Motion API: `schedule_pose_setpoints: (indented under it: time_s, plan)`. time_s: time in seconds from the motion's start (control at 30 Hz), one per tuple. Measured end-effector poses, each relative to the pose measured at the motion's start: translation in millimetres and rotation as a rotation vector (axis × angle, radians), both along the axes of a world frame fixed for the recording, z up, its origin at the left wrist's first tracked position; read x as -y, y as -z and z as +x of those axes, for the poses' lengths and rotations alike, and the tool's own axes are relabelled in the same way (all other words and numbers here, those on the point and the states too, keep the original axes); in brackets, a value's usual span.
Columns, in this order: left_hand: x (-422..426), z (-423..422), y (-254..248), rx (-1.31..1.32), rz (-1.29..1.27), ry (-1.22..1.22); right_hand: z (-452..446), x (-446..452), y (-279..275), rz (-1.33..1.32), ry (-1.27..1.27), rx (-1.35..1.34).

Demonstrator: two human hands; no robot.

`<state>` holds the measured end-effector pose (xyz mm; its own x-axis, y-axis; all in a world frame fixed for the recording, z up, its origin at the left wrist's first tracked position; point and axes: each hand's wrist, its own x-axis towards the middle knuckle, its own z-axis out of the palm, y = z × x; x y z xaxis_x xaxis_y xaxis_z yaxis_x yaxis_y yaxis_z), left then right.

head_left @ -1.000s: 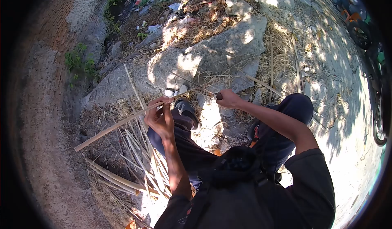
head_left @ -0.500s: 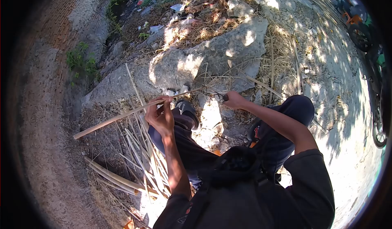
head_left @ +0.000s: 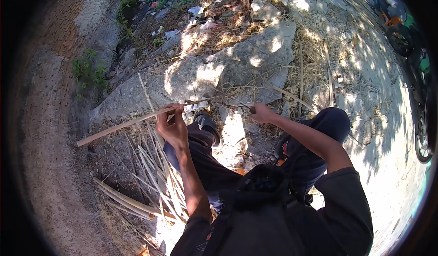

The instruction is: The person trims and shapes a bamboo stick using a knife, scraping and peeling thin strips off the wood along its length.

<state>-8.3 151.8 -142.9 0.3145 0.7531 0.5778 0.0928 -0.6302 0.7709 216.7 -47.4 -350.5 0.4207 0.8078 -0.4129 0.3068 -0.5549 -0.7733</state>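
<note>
My left hand [head_left: 171,128] pinches a long, pale bamboo strip [head_left: 119,129] between thumb and fingers. The strip's wide end points to the lower left, and its thin end reaches toward the middle. In my right hand [head_left: 263,113], closed round a dark handle, is a knife [head_left: 252,110]. Its narrow blade slants up and left, close to the strip's thin end; whether they touch I cannot tell. Below my left forearm lies a loose pile of split bamboo strips [head_left: 157,174].
A large flat stone slab [head_left: 248,60] lies in front of me, with dry shavings and litter beyond. Thicker bamboo pieces [head_left: 123,200] rest at the lower left. A brick wall [head_left: 59,32] runs along the left, and a parked motorbike [head_left: 422,133] stands at the far right.
My left hand and the bamboo strip have shifted slightly left. More of the knife blade shows beside the strip's thin end, while my right hand has barely moved.
</note>
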Motion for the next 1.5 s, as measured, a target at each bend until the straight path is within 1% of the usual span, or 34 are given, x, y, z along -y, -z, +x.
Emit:
schedule_pose_setpoints:
  time_s: [0.03, 0.07, 0.1, 0.13, 0.2, 0.23, 0.3, 0.33, 0.37, 0.4, 0.43, 0.47, 0.53, 0.6, 0.63, 0.67, 0.7, 0.8, 0.83, 0.93, 1.0, 1.03, 1.1, 1.13, 1.2, 1.23, 1.27, 1.3, 1.33, 1.4, 1.43, 1.5]
  plan:
    - [0, 0, -2, -0.025, -0.011, 0.004, 11, 3, 10, 0.006, 0.004, 0.003]
    - [0, 1, -5, -0.049, -0.020, 0.007, 22, 3, 18, -0.019, -0.022, 0.125]
    - [-1, 5, -10, -0.044, -0.016, 0.007, 27, 2, 13, -0.047, -0.050, 0.247]
    - [-1, 10, -13, -0.057, 0.000, 0.025, 25, -1, 10, -0.048, -0.055, 0.252]
    - [-3, 21, -20, -0.069, 0.015, 0.047, 13, -13, 1, 0.097, 0.039, 0.192]
    - [-7, 29, -24, -0.062, 0.034, 0.051, 5, -19, -10, 0.098, 0.043, 0.195]
    - [-18, 41, -27, -0.085, 0.092, 0.048, -9, -27, -30, 0.301, 0.037, 0.180]
    - [-24, 45, -28, -0.085, 0.087, 0.050, -14, -31, -41, 0.296, 0.038, 0.180]
    - [-30, 48, -29, -0.103, 0.129, 0.039, -17, -35, -51, 0.323, 0.045, 0.105]
    - [-38, 52, -30, -0.122, 0.175, 0.030, -17, -37, -52, 0.354, 0.055, 0.029]
    - [-46, 56, -29, -0.108, 0.171, 0.055, -15, -39, -42, 0.393, 0.030, 0.070]
    - [-49, 58, -27, -0.113, 0.170, 0.059, -15, -36, -32, 0.393, 0.034, 0.065]
    - [-56, 63, -28, -0.071, 0.161, 0.065, -3, -23, 7, 0.390, 0.139, 0.112]
    - [-61, 58, -25, -0.086, 0.159, 0.070, 26, -2, 56, -0.039, 0.110, -0.029]
    - [-62, 56, -23, -0.054, 0.125, 0.090, 37, 6, 68, -0.039, 0.112, -0.024]
    - [-62, 53, -21, -0.024, 0.090, 0.111, 44, 13, 77, -0.080, 0.092, 0.041]
    - [-58, 48, -25, -0.093, 0.111, 0.074, 47, 16, 81, -0.126, 0.068, 0.105]
    - [-61, 42, -14, -0.029, 0.104, 0.044, 37, -3, 41, -0.076, 0.024, 0.192]
    - [-64, 43, -10, 0.022, 0.044, 0.060, 32, -7, 41, -0.084, 0.023, 0.194]
    - [-66, 43, -10, -0.004, 0.051, 0.053, 10, -12, 35, -0.074, 0.070, 0.165]
    - [-66, 41, -12, -0.016, 0.056, 0.039, 3, -8, 27, -0.026, 0.089, 0.040]
    - [-66, 40, -11, -0.033, 0.058, 0.026, 4, -8, 24, -0.030, 0.087, 0.042]
    - [-71, 39, -8, -0.030, 0.051, 0.017, 1, -7, 19, 0.035, -0.010, 0.160]
    - [-72, 38, -8, -0.025, 0.049, 0.010, -2, -6, 9, 0.028, -0.017, 0.161]
    - [-73, 39, -7, -0.035, 0.036, -0.005, -12, -7, -12, 0.168, 0.041, -0.046]
    - [-75, 39, -6, -0.044, 0.082, -0.014, -15, -8, -21, 0.164, 0.037, -0.049]
    - [-76, 40, -5, -0.054, 0.130, -0.021, -18, -9, -30, 0.157, 0.063, -0.189]
    - [-75, 41, -6, -0.041, 0.129, -0.013, -18, -8, -32, 0.152, 0.092, -0.328]
    - [-71, 41, -7, -0.041, 0.127, -0.010, -15, -5, -26, 0.150, 0.096, -0.328]
    - [-66, 42, -12, -0.020, 0.021, -0.044, 1, 0, -7, 0.138, 0.101, -0.339]
    - [-68, 41, -13, -0.016, 0.028, -0.045, 12, 2, 5, 0.144, 0.098, -0.336]
    - [-73, 36, -9, -0.058, 0.035, -0.076, 28, 8, 23, 0.000, 0.097, -0.208]
